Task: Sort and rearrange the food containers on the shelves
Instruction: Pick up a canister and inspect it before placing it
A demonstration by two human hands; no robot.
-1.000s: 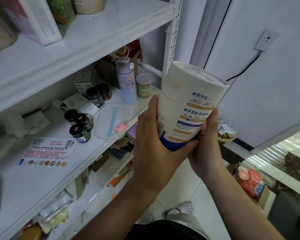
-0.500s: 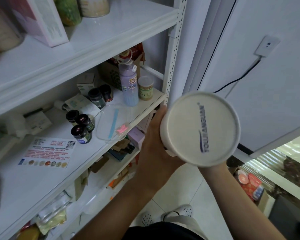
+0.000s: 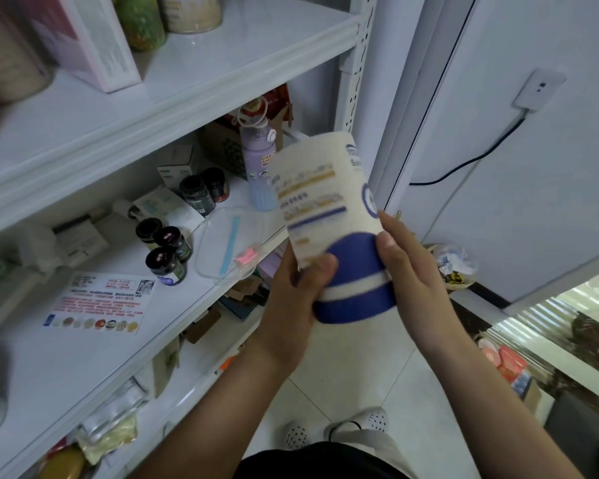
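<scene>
White metal shelving [image 3: 187,108] fills the space left of both hands, and a pale wall panel with a socket [image 3: 538,93] and black cable [image 3: 464,164] stands to their right. Tiled floor [image 3: 360,375] lies below the hands.

On the top shelf, up and left of the hands, stand a pink-and-white box [image 3: 83,39], a jar of green contents [image 3: 140,20] and a beige tin [image 3: 192,10].

Between the hands is the cardboard canister [image 3: 329,219], cream with a blue end. It is tilted, blue end toward the person, and blurred. Its contents cannot be seen. The left hand [image 3: 291,299] grips it, thumb laid across the blue band. The right hand [image 3: 412,271] clasps the opposite side, thumb pressed on the blue.

Just behind the canister, on the middle shelf, a lilac water bottle [image 3: 256,160] stands upright, partly hidden by it. A printed leaflet [image 3: 97,302] lies flat far left of the left hand. A clear plastic tray [image 3: 229,243] holding a blue strip and something pink lies just left of that hand. Three dark jars [image 3: 166,261] cluster beyond the tray, and two more jars [image 3: 204,190] stand further back.

A small basket of wrapped bits [image 3: 453,267] sits right of the right hand.
</scene>
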